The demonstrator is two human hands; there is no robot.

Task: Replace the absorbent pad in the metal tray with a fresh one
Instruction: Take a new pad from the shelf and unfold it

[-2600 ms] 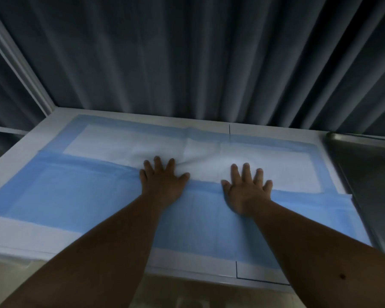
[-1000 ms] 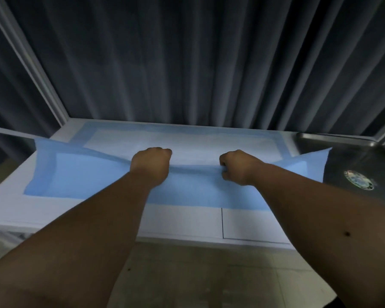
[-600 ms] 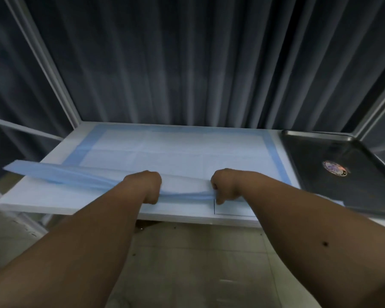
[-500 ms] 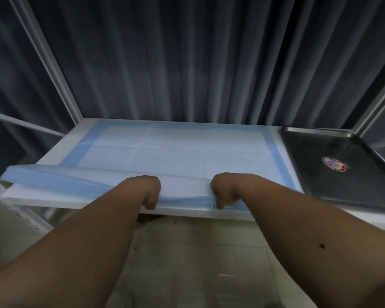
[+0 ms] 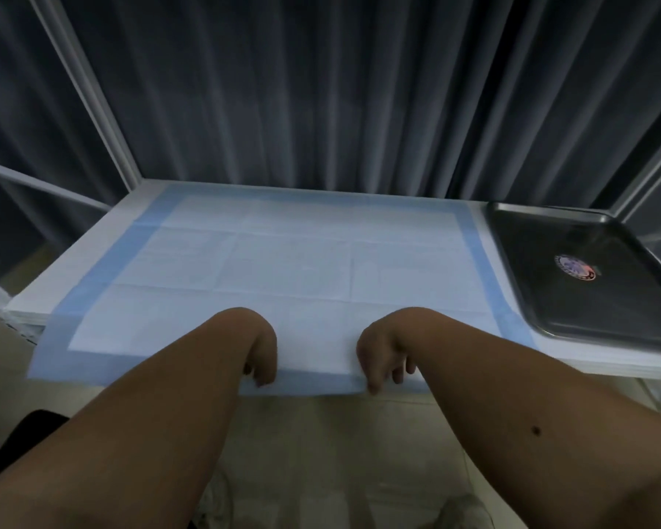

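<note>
A thin, creased pad [image 5: 291, 269], white with a blue border, lies spread flat over most of the white bench [image 5: 88, 246], its near edge overhanging the bench's front edge. The left hand [image 5: 262, 353] and right hand [image 5: 378, 357] both pinch that near edge, fingers curled on it. A shiny rectangular metal tray [image 5: 573, 299] with rounded corners sits bare at the bench's right end, just beside the pad, a round sticker [image 5: 575, 267] inside. Dark pleated curtains [image 5: 321, 89] hang close behind the back edge.
</note>
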